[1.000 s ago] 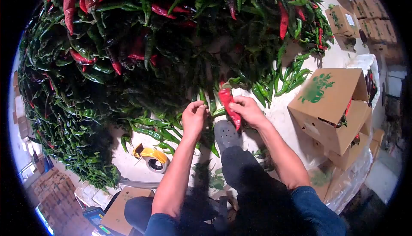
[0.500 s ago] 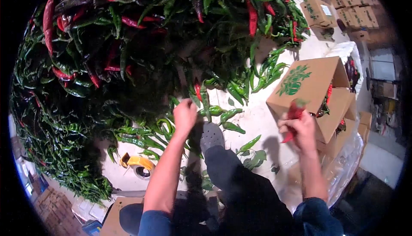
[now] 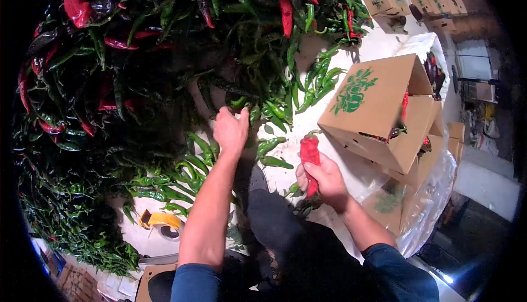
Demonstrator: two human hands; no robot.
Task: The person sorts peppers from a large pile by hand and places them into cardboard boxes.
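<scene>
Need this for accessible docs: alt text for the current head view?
A person's right hand holds a red pepper near a cardboard box; the left hand is by a large heap of mostly green peppers. Yellow tape dispenser at lower left.

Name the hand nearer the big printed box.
Right. The right hand, holding a red pepper, is close to the box, at its lower left; the left hand is farther left, at the green peppers.

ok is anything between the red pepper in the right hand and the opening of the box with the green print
Yes, the printed panel of the box stands between the red pepper in the right hand and the opening. Nothing else visible is in the way.
</scene>
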